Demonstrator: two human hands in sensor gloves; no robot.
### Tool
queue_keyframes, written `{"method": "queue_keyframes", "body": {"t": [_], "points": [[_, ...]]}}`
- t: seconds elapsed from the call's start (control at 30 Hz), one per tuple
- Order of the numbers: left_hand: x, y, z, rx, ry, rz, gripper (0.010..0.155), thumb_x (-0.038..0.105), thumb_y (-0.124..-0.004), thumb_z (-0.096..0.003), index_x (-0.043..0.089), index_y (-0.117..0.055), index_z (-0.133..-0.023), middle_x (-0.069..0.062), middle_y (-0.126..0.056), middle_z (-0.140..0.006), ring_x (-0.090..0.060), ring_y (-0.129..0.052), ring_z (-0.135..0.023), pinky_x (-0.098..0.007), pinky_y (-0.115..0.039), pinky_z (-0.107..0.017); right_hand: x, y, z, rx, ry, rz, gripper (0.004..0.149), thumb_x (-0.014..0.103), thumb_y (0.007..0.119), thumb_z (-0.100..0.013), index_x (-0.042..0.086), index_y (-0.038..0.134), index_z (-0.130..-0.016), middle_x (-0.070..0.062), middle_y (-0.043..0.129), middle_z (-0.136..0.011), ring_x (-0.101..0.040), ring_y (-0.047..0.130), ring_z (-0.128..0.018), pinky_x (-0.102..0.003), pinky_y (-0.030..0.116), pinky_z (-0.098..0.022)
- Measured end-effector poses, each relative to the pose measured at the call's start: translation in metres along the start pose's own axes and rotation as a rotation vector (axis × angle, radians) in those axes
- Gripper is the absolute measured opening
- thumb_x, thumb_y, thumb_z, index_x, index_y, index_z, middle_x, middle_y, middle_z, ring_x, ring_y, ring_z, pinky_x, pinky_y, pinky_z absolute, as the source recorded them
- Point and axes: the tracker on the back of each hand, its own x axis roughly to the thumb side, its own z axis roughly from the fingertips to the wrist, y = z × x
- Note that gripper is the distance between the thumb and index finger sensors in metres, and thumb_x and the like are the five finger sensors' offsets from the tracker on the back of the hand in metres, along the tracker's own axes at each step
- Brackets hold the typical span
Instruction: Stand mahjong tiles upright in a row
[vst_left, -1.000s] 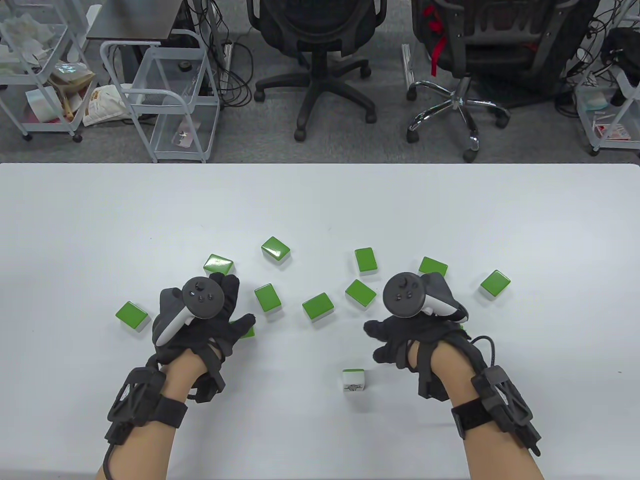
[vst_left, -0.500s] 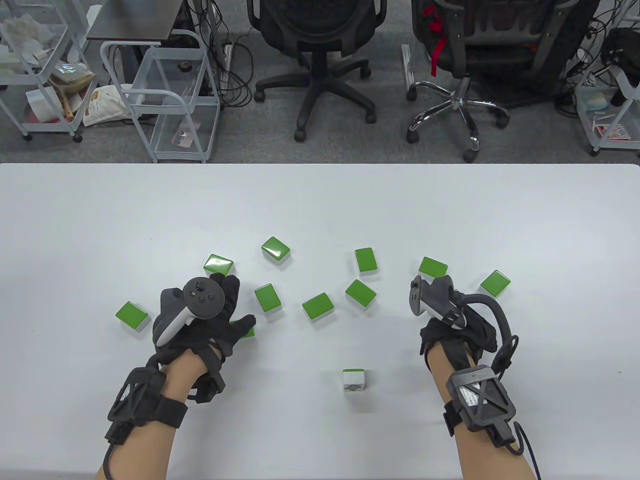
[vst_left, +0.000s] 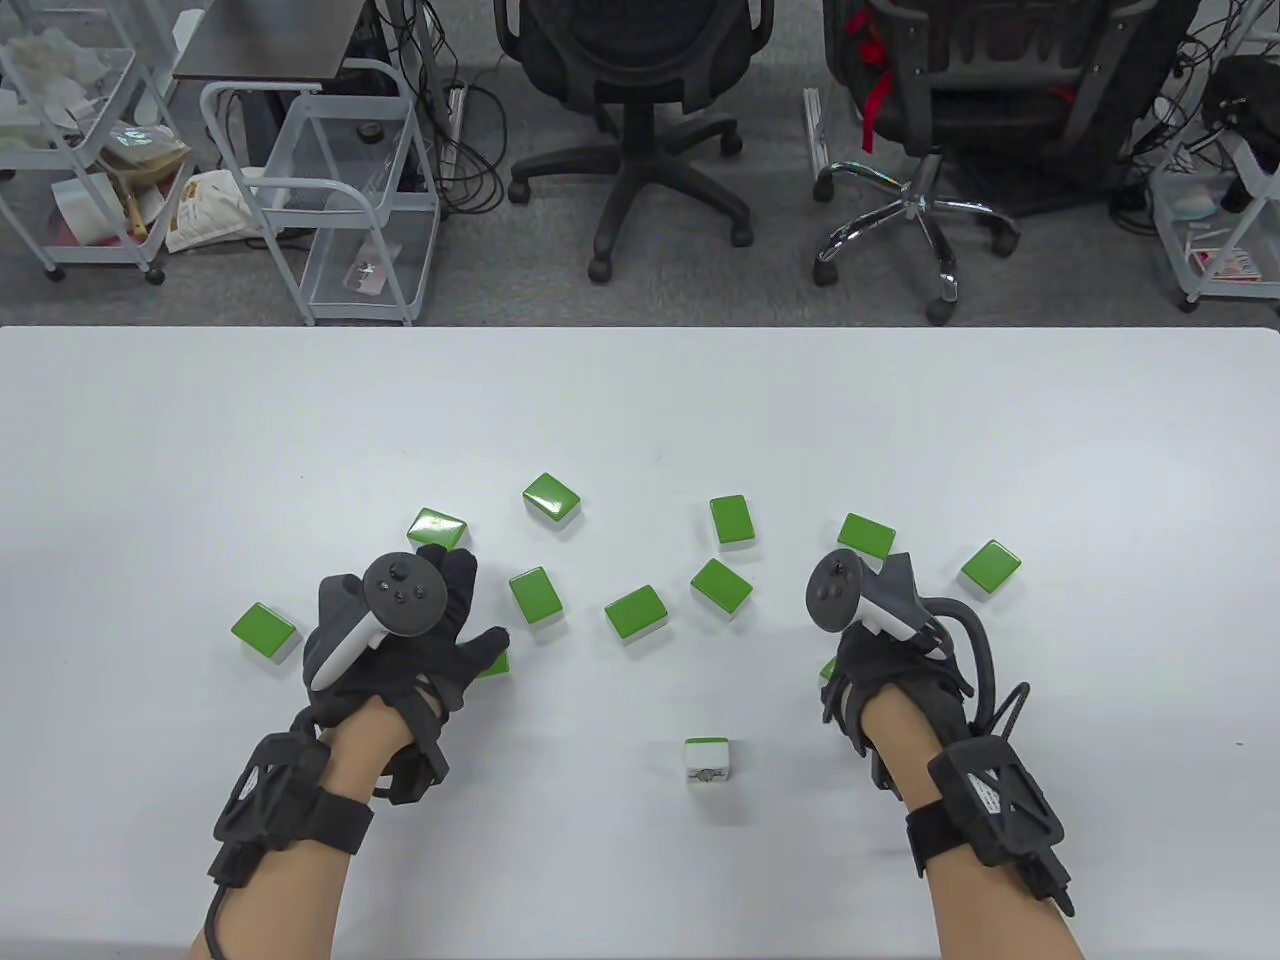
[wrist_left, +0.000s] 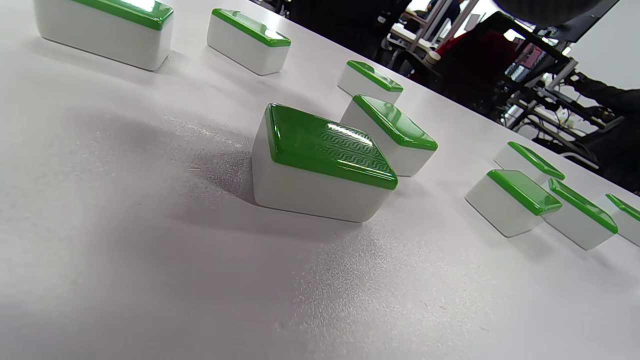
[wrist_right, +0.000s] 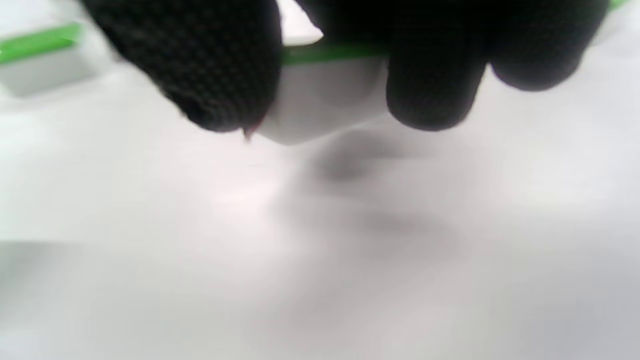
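Observation:
One mahjong tile (vst_left: 708, 760) stands upright near the table's front, its white face towards me. Several green-backed tiles lie flat, such as the ones at centre (vst_left: 635, 612) and far right (vst_left: 990, 568). My right hand (vst_left: 850, 680) pinches a tile (vst_left: 828, 668) between thumb and fingers. In the right wrist view the hand (wrist_right: 327, 107) holds that tile (wrist_right: 320, 85) just above the table, green edge on top. My left hand (vst_left: 478, 600) lies spread on the table, its thumb over a flat tile (vst_left: 493, 663). That tile (wrist_left: 320, 160) fills the left wrist view's middle.
The white table (vst_left: 640, 420) is bare behind the tiles. Flat tiles lie at the far left (vst_left: 264, 631) and behind the left hand (vst_left: 437, 527). Office chairs (vst_left: 640, 120) and wire carts (vst_left: 330, 200) stand beyond the far edge.
My right hand has moved right, rolled at the wrist, and closed its fingers on a flat tile. The left hand and the upright tile have not moved.

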Motion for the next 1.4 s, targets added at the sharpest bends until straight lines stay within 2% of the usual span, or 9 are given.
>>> {"method": "queue_keyframes", "body": {"t": [0.13, 0.23, 0.37, 0.57, 0.93, 1.17, 1.23, 1.3, 1.4], "points": [[0.000, 0.000, 0.000, -0.003, -0.001, -0.002, 0.088, 0.069, -0.061, -0.0289, 0.038, -0.013, -0.096, 0.004, -0.006, -0.109, -0.032, -0.012, -0.106, -0.057, -0.027, -0.077, 0.019, 0.004, 0.006, 0.119, -0.175, -0.133, 0.077, 0.036, 0.091, -0.031, -0.001, 0.061, -0.091, -0.030, 0.070, -0.089, -0.039, 0.091, -0.059, -0.062, 0.075, -0.049], [0.000, 0.000, 0.000, -0.002, 0.000, -0.004, 0.088, 0.069, -0.061, -0.0288, 0.038, -0.013, -0.097, 0.004, -0.006, -0.109, -0.032, -0.012, -0.106, -0.057, -0.027, -0.077, 0.031, 0.011, 0.008, 0.205, -0.243, -0.132, 0.076, 0.036, 0.091, -0.031, -0.001, 0.062, -0.091, -0.030, 0.070, -0.090, -0.039, 0.091, -0.060, -0.062, 0.074, -0.050], [-0.001, -0.001, -0.001, -0.008, 0.005, -0.004, 0.088, 0.069, -0.061, -0.0288, 0.038, -0.013, -0.096, 0.004, -0.006, -0.109, -0.032, -0.012, -0.106, -0.057, -0.027, -0.077, 0.044, 0.024, 0.008, 0.320, -0.303, -0.138, 0.074, 0.034, 0.089, -0.031, -0.001, 0.062, -0.091, -0.030, 0.068, -0.091, -0.040, 0.090, -0.061, -0.062, 0.074, -0.050], [-0.001, -0.001, -0.001, -0.009, 0.006, -0.006, 0.088, 0.068, -0.061, -0.0288, 0.038, -0.013, -0.096, 0.005, -0.006, -0.109, -0.032, -0.012, -0.106, -0.057, -0.027, -0.077, 0.046, 0.034, 0.003, 0.388, -0.311, -0.143, 0.069, 0.031, 0.085, -0.032, -0.001, 0.065, -0.090, -0.032, 0.069, -0.091, -0.041, 0.091, -0.061, -0.062, 0.074, -0.049], [-0.001, -0.001, -0.001, -0.015, 0.008, 0.001, 0.088, 0.068, -0.061, -0.0292, 0.038, -0.013, -0.096, 0.004, -0.006, -0.109, -0.032, -0.011, -0.106, -0.057, -0.026, -0.077, 0.044, 0.035, -0.002, 0.359, -0.319, -0.221, 0.060, 0.027, 0.082, -0.033, 0.004, 0.072, -0.087, -0.032, 0.074, -0.086, -0.038, 0.096, -0.060, -0.060, 0.078, -0.048], [-0.001, -0.001, -0.001, -0.016, 0.009, -0.005, 0.088, 0.068, -0.061, -0.0291, 0.038, -0.013, -0.097, 0.004, -0.006, -0.109, -0.032, -0.011, -0.106, -0.057, -0.026, -0.077, 0.042, 0.034, -0.005, 0.349, -0.355, -0.268, 0.056, 0.027, 0.086, -0.032, 0.011, 0.077, -0.085, -0.023, 0.081, -0.085, -0.036, 0.099, -0.058, -0.058, 0.079, -0.047], [-0.001, -0.001, -0.001, -0.016, 0.009, -0.003, 0.088, 0.068, -0.061, -0.0292, 0.038, -0.013, -0.097, 0.004, -0.006, -0.109, -0.032, -0.011, -0.106, -0.057, -0.026, -0.077, 0.040, 0.035, -0.007, 0.351, -0.412, -0.276, 0.058, 0.029, 0.086, -0.032, 0.012, 0.075, -0.086, -0.021, 0.081, -0.087, -0.038, 0.098, -0.060, -0.059, 0.078, -0.048], [-0.001, 0.000, -0.001, -0.016, 0.009, -0.003, 0.088, 0.068, -0.061, -0.0292, 0.038, -0.013, -0.097, 0.004, -0.006, -0.109, -0.032, -0.011, -0.106, -0.057, -0.026, -0.077, 0.036, 0.032, -0.005, 0.382, -0.404, -0.301, 0.062, 0.031, 0.086, -0.032, 0.010, 0.071, -0.089, -0.023, 0.078, -0.089, -0.041, 0.095, -0.063, -0.061, 0.076, -0.049], [-0.001, 0.000, -0.001, -0.015, 0.010, -0.002, 0.088, 0.068, -0.061, -0.0292, 0.038, -0.013, -0.097, 0.004, -0.006, -0.109, -0.032, -0.011, -0.106, -0.057, -0.026, -0.077, 0.022, 0.012, -0.001, 0.301, -0.423, -0.357, 0.062, 0.032, 0.086, -0.033, 0.010, 0.070, -0.089, -0.023, 0.077, -0.090, -0.041, 0.095, -0.064, -0.061, 0.076, -0.049]]}}
